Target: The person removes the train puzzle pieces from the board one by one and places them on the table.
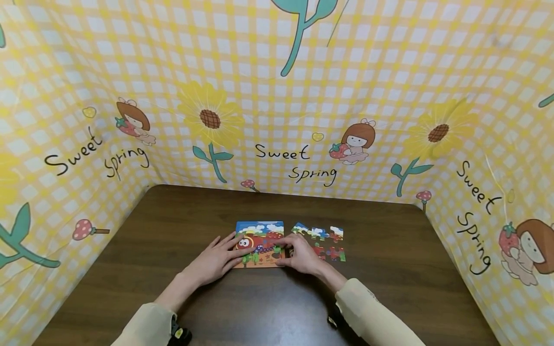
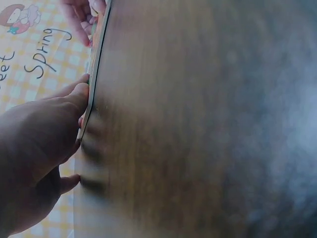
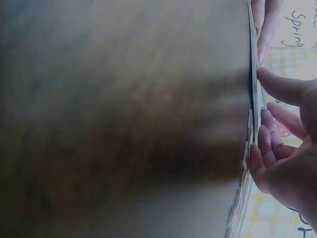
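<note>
A colourful jigsaw puzzle board [image 1: 259, 230] with a cartoon picture lies flat on the brown table. My left hand [image 1: 214, 262] rests over its left side, fingers spread across the picture. At the board's right edge is my right hand [image 1: 303, 254], its thumb and index finger bent around a puzzle piece [image 1: 277, 250]. In the right wrist view the right hand [image 3: 285, 129] has its thumb tip down at the board's edge [image 3: 253, 64], other fingers curled beneath. Seen edge-on, the left hand [image 2: 44, 144] has its fingertips on the board.
Several loose puzzle pieces [image 1: 336, 253] lie on the table [image 1: 381, 269] right of the board, some partly behind the right hand. A yellow checked cloth [image 1: 277, 110] with printed flowers walls in the back and both sides of the table.
</note>
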A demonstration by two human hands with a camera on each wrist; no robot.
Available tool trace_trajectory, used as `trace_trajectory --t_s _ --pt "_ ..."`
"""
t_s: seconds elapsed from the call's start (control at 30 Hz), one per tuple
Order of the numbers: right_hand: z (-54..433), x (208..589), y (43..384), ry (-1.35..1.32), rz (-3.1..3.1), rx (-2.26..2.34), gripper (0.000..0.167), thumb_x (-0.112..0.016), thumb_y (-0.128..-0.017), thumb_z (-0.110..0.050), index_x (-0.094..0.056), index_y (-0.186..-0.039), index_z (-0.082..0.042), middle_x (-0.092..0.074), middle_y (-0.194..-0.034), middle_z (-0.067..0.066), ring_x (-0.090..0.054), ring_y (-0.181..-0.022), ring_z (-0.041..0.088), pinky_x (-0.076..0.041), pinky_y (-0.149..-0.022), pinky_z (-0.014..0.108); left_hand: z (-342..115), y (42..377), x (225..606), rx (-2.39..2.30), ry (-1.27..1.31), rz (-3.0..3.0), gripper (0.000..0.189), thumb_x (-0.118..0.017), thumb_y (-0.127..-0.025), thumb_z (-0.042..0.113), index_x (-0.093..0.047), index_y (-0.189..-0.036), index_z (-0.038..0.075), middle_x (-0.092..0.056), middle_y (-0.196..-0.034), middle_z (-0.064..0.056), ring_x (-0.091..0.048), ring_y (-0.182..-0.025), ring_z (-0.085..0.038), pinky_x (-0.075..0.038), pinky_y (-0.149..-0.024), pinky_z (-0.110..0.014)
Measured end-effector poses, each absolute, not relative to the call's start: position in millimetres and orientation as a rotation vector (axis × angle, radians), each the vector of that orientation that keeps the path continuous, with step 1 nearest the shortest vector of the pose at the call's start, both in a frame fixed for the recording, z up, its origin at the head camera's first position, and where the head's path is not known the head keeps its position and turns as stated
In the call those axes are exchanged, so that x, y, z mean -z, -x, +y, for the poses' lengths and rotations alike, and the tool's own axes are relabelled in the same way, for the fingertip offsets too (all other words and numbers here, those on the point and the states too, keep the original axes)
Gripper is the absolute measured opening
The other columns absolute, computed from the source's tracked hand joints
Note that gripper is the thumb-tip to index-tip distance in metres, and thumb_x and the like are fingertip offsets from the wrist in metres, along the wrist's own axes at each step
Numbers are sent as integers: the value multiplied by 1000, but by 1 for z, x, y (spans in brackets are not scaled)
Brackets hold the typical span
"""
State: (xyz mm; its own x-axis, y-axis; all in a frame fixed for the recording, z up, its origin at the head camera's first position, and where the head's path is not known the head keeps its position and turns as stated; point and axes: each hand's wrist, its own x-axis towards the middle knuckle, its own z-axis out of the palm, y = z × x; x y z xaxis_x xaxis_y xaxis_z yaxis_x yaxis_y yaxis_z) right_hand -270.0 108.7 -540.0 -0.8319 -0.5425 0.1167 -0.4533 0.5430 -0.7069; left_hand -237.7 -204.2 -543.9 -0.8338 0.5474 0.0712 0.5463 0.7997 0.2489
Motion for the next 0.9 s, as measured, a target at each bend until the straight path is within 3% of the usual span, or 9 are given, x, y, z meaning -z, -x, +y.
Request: trace_trajectory --t_s 0.33,0.6,0.73,0.9 --pt "110 537 270 793 2533 1363 43 -90 -92 -11 -79 -133 -5 -72 -114 13 -68 -92 20 -53 -73 21 -204 238 544 -419 -904 2974 46 -57 -116 32 -57 -162 38 -42 -177 -13 -38 -164 -45 -33 -126 -78" --pt "109 539 271 730 2425 1477 43 -86 -94 -3 -76 -136 -1 -74 -104 19 -66 -74 6 -54 -60 21 -205 237 544 -445 -844 2939 46 -53 -117 38 -54 -163 41 -36 -181 -9 -30 -169 -41 -27 -130 -77" --pt "110 542 272 654 2327 1577 45 -85 -93 2 -74 -137 4 -78 -98 24 -68 -74 4 -52 -58 20 -206 237 546 -457 -852 2923 48 -54 -116 43 -52 -164 41 -34 -181 -10 -29 -169 -42 -25 -130 -78" --pt "110 541 271 551 2245 1664 45 -83 -93 5 -73 -137 7 -78 -105 29 -70 -78 4 -49 -58 20 -206 237 546 -478 -856 2919 50 -57 -114 48 -53 -164 40 -34 -181 -11 -28 -169 -43 -24 -130 -78"
